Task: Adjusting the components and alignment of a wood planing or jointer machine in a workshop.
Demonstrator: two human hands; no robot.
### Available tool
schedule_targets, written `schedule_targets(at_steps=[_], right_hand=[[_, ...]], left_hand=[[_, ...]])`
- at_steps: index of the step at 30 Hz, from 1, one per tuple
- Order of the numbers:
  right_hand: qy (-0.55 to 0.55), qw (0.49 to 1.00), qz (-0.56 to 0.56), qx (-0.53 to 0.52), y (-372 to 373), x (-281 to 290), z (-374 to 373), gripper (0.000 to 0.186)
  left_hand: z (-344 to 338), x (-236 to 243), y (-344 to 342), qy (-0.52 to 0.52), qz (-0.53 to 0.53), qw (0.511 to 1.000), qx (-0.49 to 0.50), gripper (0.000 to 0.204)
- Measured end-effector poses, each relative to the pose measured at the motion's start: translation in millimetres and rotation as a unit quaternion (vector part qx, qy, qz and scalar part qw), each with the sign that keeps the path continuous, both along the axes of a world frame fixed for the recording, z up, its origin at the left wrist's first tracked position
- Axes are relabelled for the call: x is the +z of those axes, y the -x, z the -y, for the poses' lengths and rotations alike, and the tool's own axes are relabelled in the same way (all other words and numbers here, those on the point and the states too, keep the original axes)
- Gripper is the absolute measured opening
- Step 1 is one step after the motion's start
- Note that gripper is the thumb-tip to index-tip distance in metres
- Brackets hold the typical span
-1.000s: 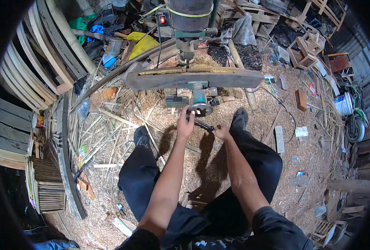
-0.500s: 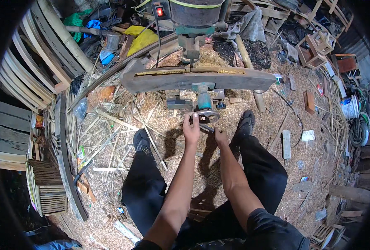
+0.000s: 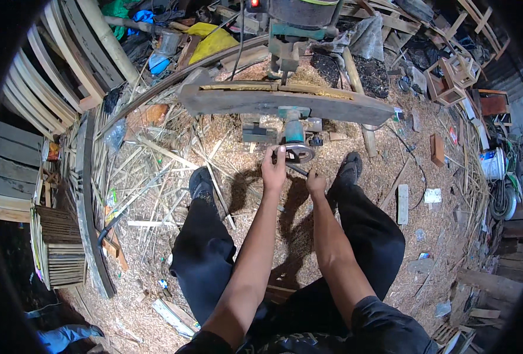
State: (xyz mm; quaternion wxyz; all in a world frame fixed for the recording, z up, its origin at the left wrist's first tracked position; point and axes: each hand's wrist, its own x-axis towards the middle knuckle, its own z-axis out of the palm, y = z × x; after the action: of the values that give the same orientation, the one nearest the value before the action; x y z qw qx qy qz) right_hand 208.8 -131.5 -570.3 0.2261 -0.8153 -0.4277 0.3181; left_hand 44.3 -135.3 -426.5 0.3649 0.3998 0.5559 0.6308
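Observation:
My left hand [image 3: 274, 169] is closed on the near left rim of a dark metal handwheel [image 3: 300, 154]. The wheel sits at the front of a teal shaft [image 3: 294, 131] under a machine. My right hand [image 3: 316, 182] is closed around the end of a dark rod [image 3: 297, 170] that slants toward the wheel; where the rod joins is hard to see. Behind the wheel a long grey wooden plank [image 3: 238, 104] lies crosswise, with a yellowish rough-cut groove [image 3: 323, 90] along its top. A vertical metal tool [image 3: 284, 78] hangs from the machine head [image 3: 301, 14] and meets the groove.
Wood chips and loose strips [image 3: 149, 159] cover the floor around my feet. Curved wooden pieces [image 3: 55, 65] stand at the left beside a long dark board [image 3: 87, 194]. Small wooden frames [image 3: 447, 79] and a white bucket [image 3: 492, 164] are at the right. A cable [image 3: 413, 153] crosses the floor.
The whole view has shifted slightly, so the machine, plank and wheel sit higher in the picture. Both hands keep their holds; any turn of the wheel is too small to make out.

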Motion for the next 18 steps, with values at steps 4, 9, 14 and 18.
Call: schedule_targets(at_steps=[4,9,14,18], right_hand=[[-0.021,1.0,0.017,-0.007,10,9,4,0.056],[-0.058,0.998,-0.004,-0.016,15,20,13,0.062],[-0.027,0.997,0.054,0.053,3,47,15,0.045],[-0.206,0.978,-0.011,0.027,-7,102,-26,0.041]], left_hand=[[3,0,4,0.001,-0.012,1.0,0.005,0.027],[6,4,5,0.015,0.002,1.0,-0.004,0.028],[13,35,17,0.087,-0.055,0.992,-0.074,0.03],[-2,73,29,0.072,-0.131,0.984,-0.101,0.028]])
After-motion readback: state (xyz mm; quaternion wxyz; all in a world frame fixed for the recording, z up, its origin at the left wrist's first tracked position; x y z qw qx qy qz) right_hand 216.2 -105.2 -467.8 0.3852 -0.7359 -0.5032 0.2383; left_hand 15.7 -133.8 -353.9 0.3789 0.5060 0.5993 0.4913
